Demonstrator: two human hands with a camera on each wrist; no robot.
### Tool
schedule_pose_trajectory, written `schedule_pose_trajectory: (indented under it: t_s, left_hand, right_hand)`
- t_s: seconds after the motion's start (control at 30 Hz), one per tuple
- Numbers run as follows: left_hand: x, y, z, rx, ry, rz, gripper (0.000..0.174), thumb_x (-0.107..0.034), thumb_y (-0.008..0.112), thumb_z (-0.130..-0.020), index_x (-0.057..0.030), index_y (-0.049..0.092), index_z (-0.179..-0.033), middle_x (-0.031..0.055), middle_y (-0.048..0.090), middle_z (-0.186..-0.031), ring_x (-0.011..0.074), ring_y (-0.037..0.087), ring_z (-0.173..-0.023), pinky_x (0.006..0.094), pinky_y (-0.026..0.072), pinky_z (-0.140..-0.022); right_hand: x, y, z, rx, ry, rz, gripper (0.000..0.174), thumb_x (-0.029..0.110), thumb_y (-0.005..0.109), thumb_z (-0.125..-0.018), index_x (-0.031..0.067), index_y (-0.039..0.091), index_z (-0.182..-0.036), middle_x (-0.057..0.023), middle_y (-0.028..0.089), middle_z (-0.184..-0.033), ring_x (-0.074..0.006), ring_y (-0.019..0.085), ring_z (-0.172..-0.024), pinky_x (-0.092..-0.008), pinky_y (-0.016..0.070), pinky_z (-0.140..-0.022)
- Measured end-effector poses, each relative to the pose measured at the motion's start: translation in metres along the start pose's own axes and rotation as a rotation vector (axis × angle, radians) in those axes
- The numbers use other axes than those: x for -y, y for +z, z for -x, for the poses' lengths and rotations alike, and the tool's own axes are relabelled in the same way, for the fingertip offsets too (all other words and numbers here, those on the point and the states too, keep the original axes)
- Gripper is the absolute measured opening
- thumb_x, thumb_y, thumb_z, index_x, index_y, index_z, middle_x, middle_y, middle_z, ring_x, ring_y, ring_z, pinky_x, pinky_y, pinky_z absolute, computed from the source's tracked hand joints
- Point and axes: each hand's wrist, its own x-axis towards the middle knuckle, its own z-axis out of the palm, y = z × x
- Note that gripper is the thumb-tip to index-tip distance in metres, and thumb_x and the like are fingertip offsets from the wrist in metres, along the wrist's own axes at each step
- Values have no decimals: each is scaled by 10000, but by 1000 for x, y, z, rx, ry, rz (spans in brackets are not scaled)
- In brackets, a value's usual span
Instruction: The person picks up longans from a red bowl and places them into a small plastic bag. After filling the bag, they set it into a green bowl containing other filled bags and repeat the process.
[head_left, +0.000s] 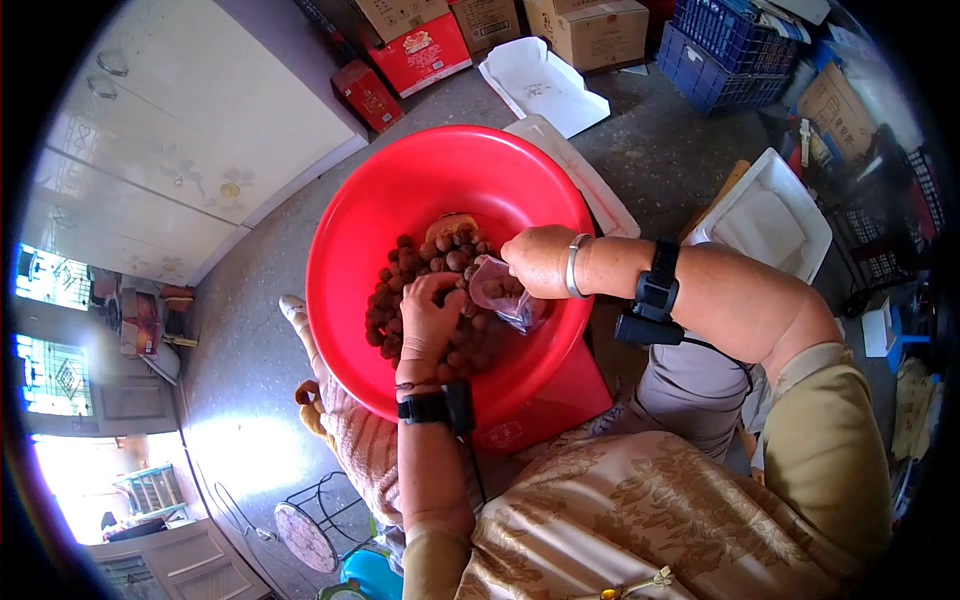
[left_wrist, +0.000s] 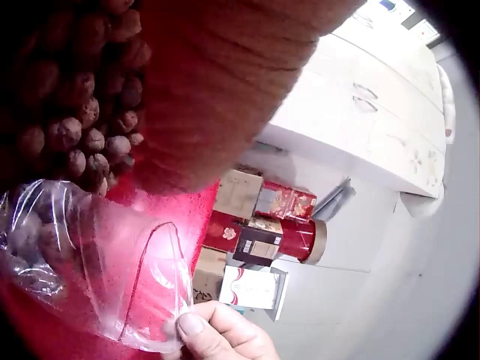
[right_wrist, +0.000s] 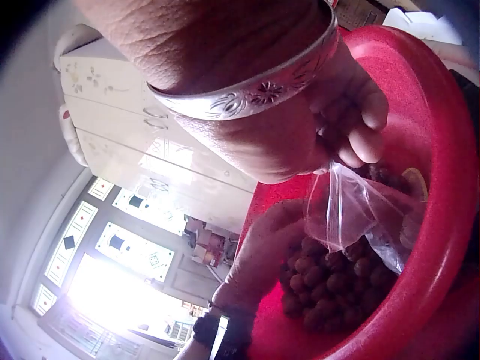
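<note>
Small brown wrinkled balls (head_left: 383,312), like dried fruit or nuts, lie heaped in a large red plastic basin (head_left: 372,205). My left hand (head_left: 430,318) reaches down into the heap with its fingers bent; I cannot tell whether it grips any. To its right, my right hand (head_left: 540,262) pinches the rim of a clear plastic bag (head_left: 522,314) over the basin. Several balls show through the bag's side in the left wrist view, where the right hand's thumb and fingers (left_wrist: 191,324) hold its edge. An orange-brown piece (head_left: 452,224) lies at the heap's far side.
The basin stands over a red box (head_left: 545,405). A white foam lid (head_left: 585,180) leans behind it, and a white tray (head_left: 545,88) lies farther back. Cartons (head_left: 600,35) and blue crates (head_left: 715,70) line the back; a white cabinet (head_left: 170,130) stands left. A round stool (head_left: 306,538) is nearby.
</note>
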Motion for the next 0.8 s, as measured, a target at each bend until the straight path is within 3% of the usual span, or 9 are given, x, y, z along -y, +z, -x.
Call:
schedule_pose_trajectory:
  t_s: [0.1,0.13,0.27,0.33,0.47,0.53,0.67,0.8]
  left_hand:
    - [-6,3,7,119,-60,-254,253,-233,768,-741,-203,748,-991,48,676,-1099,338,543,-1124,483,412,-1001]
    - [-3,3,6,186,-98,-275,246,-268,759,-762,-226,750,-1004,38,653,-1141,313,521,-1174,489,376,-1030]
    - [2,6,12,231,-87,-322,246,-240,741,-757,-227,752,-1002,40,644,-1134,320,523,-1170,487,362,-1047]
    - [7,9,12,265,-15,-397,437,-205,799,-684,-216,722,-1114,56,615,-1204,323,513,-1198,504,345,-1071]
    - [7,13,11,260,36,-487,421,-188,793,-681,-211,729,-1096,57,622,-1187,320,516,-1190,517,340,-1072]
    - [1,11,10,216,14,-464,255,-157,697,-732,-193,750,-979,67,643,-1109,314,529,-1152,491,329,-1074]
    - [3,9,7,206,-56,-463,317,-218,784,-710,-190,745,-1023,66,632,-1172,311,515,-1194,497,347,-1066]
    - [5,8,2,20,-157,-303,295,-286,792,-761,-132,744,-1008,97,665,-1086,335,571,-1090,466,436,-982]
  right_hand:
    - [3,-5,4,-3,-1,-6,156,126,603,-846,-6,677,-887,-227,694,-856,-405,681,-840,-491,532,-758]
    - [4,-6,5,-5,-3,-18,155,124,603,-843,-5,677,-888,-227,694,-858,-405,682,-842,-491,533,-760]
    - [2,-5,5,-20,-18,-12,154,124,605,-836,-3,677,-887,-223,695,-861,-404,682,-843,-491,533,-761]
    - [3,-5,5,-26,-8,-14,151,121,606,-831,-2,678,-880,-221,695,-851,-404,683,-837,-491,535,-757]
    - [3,-6,5,7,-13,-6,146,117,607,-825,-2,678,-871,-221,694,-840,-405,683,-833,-490,537,-750]
    - [3,-5,5,-17,-20,-5,142,111,610,-815,-5,678,-864,-223,693,-830,-405,684,-824,-489,538,-745]
    - [3,-5,5,-13,-22,7,140,104,613,-805,-6,679,-860,-227,693,-828,-407,685,-820,-489,539,-743]
    - [1,-2,3,-25,-9,9,136,94,610,-800,-9,680,-855,-231,692,-827,-408,686,-819,-490,541,-743]
